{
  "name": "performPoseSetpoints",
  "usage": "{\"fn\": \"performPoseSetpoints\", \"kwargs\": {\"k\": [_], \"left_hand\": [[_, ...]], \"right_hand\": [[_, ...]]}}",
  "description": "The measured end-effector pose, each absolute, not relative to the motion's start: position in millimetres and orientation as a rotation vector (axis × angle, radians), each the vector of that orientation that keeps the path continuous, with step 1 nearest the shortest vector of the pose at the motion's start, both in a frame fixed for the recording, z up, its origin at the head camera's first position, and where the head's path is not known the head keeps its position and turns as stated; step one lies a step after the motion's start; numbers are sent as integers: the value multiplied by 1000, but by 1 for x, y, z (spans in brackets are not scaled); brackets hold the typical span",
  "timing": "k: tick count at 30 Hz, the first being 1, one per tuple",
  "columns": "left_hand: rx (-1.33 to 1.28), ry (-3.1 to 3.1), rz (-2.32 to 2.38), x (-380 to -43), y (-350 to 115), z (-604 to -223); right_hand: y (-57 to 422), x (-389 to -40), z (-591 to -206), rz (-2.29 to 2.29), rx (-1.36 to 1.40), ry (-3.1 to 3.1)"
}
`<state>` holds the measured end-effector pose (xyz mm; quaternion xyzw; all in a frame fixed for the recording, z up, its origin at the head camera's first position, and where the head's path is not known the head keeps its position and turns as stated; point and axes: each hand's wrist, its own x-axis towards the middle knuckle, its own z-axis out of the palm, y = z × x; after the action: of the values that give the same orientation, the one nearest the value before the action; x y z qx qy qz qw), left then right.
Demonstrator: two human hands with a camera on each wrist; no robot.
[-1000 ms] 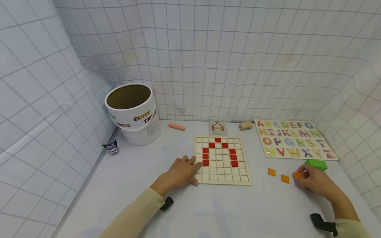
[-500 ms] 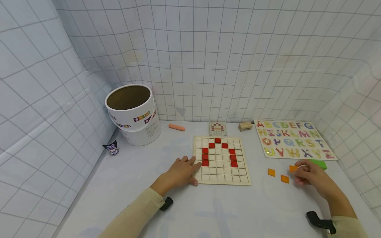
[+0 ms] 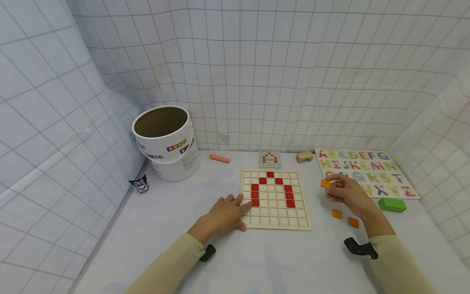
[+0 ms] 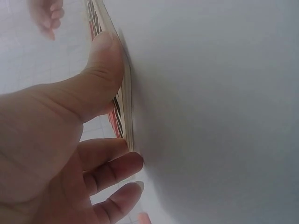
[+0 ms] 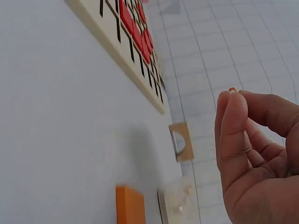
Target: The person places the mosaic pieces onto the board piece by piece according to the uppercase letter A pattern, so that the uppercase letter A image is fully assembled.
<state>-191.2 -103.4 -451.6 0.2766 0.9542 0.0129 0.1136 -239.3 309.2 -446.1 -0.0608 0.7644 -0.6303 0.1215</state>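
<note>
My left hand (image 3: 225, 214) rests on the left edge of a pale wooden grid board (image 3: 273, 222), its index finger reaching over the cells. In the left wrist view, the thumb (image 4: 110, 56) lies on the board's rim, with other fingertips at its side. Red square tiles (image 3: 290, 196) sit in some of the cells, forming an arch. To the right of the board, my right hand (image 3: 346, 194) pinches an orange square tile (image 3: 324, 183) between thumb and fingers, held up off the table. Two more orange tiles (image 3: 337, 214) lie on the table below that hand.
An alphabet board (image 3: 385, 177) lies at the back right, with a green block (image 3: 392, 205) in front. Behind the grid board are a small pattern card (image 3: 269, 160), a wooden arch block (image 3: 304, 157) and an orange stick (image 3: 219, 158). A white bucket (image 3: 170, 163) and purple figure (image 3: 140, 184) stand left.
My right hand has picked up an orange tile beside the green block and carried it left and away from me, uncovering the block. The left hand stays on the board, index finger slightly farther in.
</note>
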Motion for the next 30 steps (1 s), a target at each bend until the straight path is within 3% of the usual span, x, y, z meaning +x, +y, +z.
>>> {"fn": "performPoseSetpoints", "kwargs": {"k": [14,30], "left_hand": [[831,2817,29,-192,-104,-453],[837,2814,2,-193,-102,-450]], "right_hand": [[177,-266,-458,-1620,-280,2128],[125,-264,-467,-1101,-294,2614]]}}
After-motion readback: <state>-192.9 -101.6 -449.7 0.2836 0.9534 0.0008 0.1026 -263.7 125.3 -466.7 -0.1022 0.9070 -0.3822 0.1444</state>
